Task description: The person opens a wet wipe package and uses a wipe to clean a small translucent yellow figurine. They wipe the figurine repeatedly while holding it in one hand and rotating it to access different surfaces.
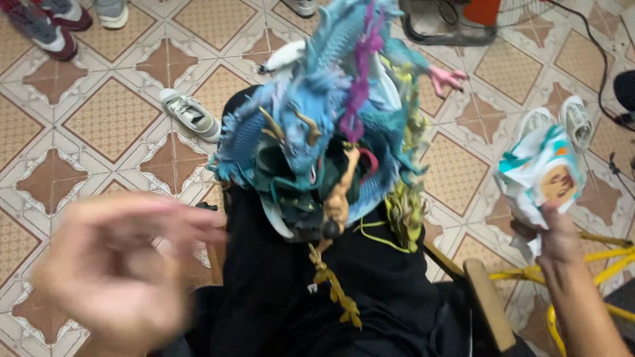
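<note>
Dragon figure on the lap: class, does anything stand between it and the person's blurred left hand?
Nothing visible does. The left hand hangs open beside the dragon figure, with only black cloth and floor tiles between them.

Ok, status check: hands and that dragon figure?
Left hand blurred, holding nothing visible. Right hand grips crumpled printed wrapper. Blue dragon figure rests on black-clothed lap, untouched. Nothing blocking.

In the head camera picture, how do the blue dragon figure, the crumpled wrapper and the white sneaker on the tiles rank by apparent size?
1. blue dragon figure, by far.
2. crumpled wrapper in the right hand.
3. white sneaker.
The last two look close; the sneaker lies farther away, so unsure.
</note>
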